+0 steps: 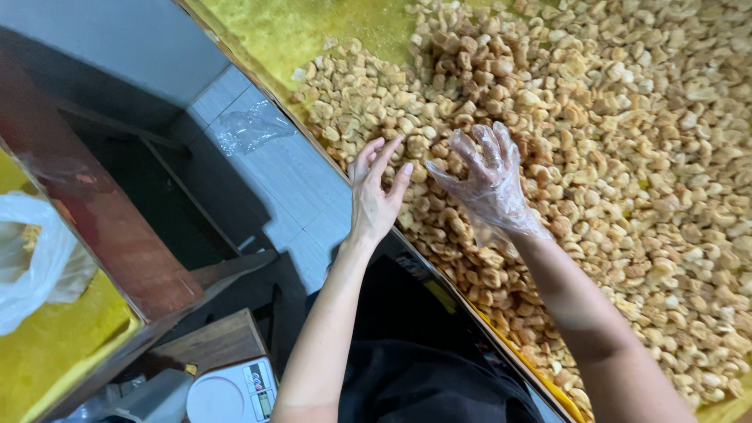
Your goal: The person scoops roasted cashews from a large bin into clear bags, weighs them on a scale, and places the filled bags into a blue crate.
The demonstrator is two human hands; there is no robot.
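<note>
Head view looks down on a big yellow-lined tray (298, 31) heaped with pale tan fried snack pieces (627, 157), filling the upper right of the frame. Bare yellow lining shows at the tray's top left, dusted with crumbs. A dark raised edge runs diagonally along the tray's near side.

Left hand (376, 192) bare, fingers spread and open, held at the tray edge just above the nearest pieces, gripping nothing. Right hand (486, 176) in a thin clear plastic glove (501, 207), also open, fingers splayed over the pile, fingertips touching or just above the pieces; cannot tell which. Nothing gripped there either.

Below the tray edge: grey tiled floor (274, 164) with a crumpled clear plastic bag (251, 125) lying on it. Person's dark clothing (423, 368) fills the bottom centre.

Left side: reddish-brown wooden board (110, 227) running diagonally, a second yellow surface (55, 345) beside it with a white plastic bag (31, 258) on it. Bottom left, a small white digital kitchen scale (235, 392) sits beside a wooden stool top (211, 345). Room dim under the furniture.
</note>
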